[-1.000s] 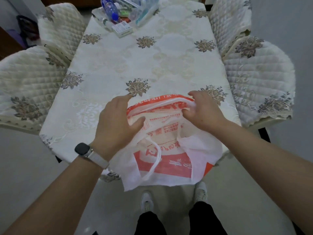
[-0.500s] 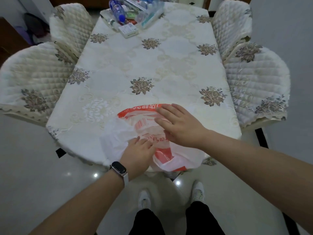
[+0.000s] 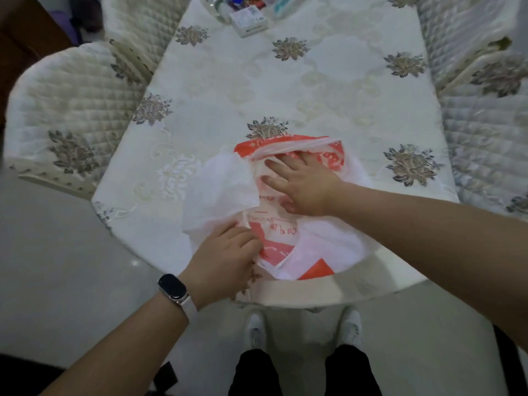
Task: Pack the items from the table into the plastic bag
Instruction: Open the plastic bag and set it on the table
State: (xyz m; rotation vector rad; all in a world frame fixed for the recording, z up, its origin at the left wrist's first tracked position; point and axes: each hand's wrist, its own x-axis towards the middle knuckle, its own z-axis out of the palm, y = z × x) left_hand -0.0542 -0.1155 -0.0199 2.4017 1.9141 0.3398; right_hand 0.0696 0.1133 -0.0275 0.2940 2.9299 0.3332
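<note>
Partly cropped up top: items (image 3: pixel 248 18), w/ hands (image 3: pixel 303 181) covering bag (image 3: pixel 217 190)

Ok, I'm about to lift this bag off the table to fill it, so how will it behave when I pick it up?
The plastic bag will likely go floppy: it lies crumpled and flat under the right hand. It is probably very light, being thin, see-through film. It may slide on the smooth tablecloth unless the left hand keeps its grip.

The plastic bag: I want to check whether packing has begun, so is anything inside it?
The plastic bag lies flat on the tablecloth, right hand pressing it; no bulge. Its interior is hidden.
</note>
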